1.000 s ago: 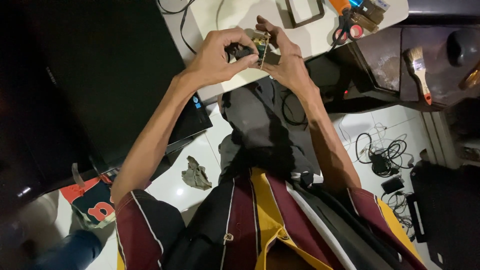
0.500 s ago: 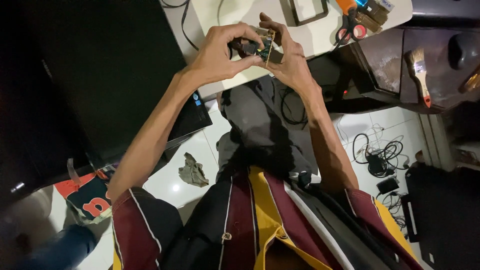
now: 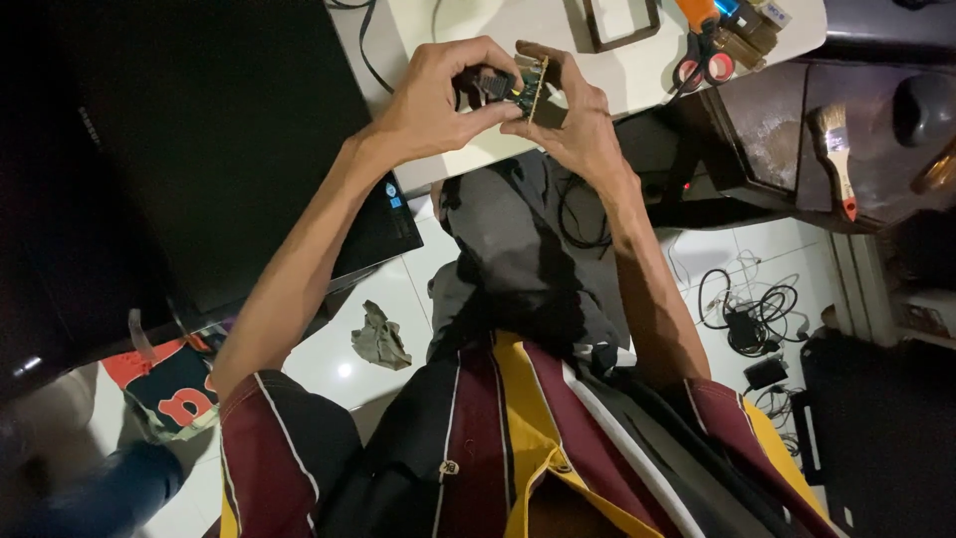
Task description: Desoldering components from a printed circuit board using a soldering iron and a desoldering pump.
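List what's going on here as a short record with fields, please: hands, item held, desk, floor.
left hand: left hand, fingers pinching the small circuit board
right hand: right hand, supporting the board from its other side
desk: white desk with red-handled scissors
side shelf: paintbrush
floor: crumpled cloth, tangled cables

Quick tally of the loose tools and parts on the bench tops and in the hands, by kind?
Small circuit board, held in both hands: 1
Scissors with red handles: 1
Paintbrush: 1
Dark rectangular frame: 1
Total: 4
The clutter at the top right corner is too cramped to count.
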